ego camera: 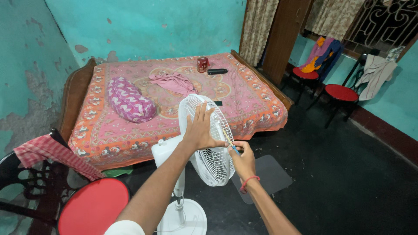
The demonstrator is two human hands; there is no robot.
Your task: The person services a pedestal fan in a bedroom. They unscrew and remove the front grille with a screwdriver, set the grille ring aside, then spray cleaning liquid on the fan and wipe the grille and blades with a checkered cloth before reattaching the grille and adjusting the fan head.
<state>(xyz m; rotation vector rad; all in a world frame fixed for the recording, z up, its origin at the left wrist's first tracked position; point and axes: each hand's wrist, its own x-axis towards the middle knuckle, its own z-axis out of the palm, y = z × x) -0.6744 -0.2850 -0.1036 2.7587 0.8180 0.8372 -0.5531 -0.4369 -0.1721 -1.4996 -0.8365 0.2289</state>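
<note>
A white pedestal fan (209, 161) stands on the dark floor in front of me, its round wire grille facing right. My left hand (201, 128) lies flat against the grille with fingers spread, steadying it. My right hand (243, 160), with a red thread on the wrist, pinches a thin yellow and blue tool (230, 141) whose tip points into the grille's front. The fan's round base (183, 217) is near the bottom of the view.
A bed (261, 109) with a pink patterned cover holds a purple pillow (129, 101), a pink cloth, a red tin and a dark remote. A red stool (93, 209) stands at lower left. Red-seated chairs (342, 92) are at the right wall. A grey mat (270, 174) lies beside the fan.
</note>
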